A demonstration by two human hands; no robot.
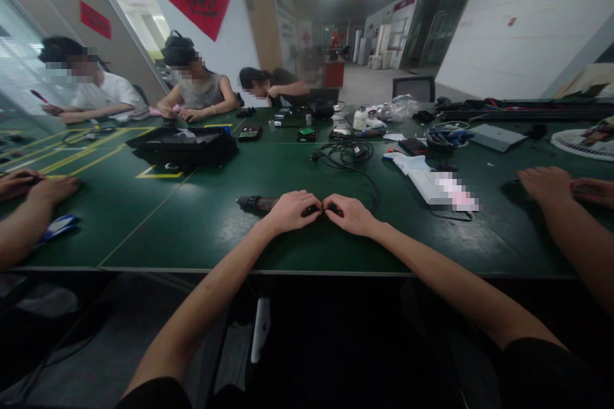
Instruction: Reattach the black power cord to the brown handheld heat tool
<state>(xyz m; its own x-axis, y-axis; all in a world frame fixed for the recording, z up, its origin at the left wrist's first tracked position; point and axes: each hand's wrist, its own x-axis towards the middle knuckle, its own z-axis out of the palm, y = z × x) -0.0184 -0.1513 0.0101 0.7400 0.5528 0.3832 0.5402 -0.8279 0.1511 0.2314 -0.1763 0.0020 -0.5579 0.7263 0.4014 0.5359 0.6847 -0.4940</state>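
A dark, brownish electric screwdriver lies across the table near its front edge, its narrow tip pointing left. My left hand is closed over its rear end, fingers curled around a dark part. Just beside it, my right hand pinches a small black piece that looks like a cord connector. The fingertips of both hands nearly meet, so the join between the two pieces is hidden. Behind them, a coiled black cord loops down toward my right hand.
Left stands a black open case. A white packet, bundled wires and a grey flat box lie right. Neighbours' hands work at both sides. Several people sit across the green table.
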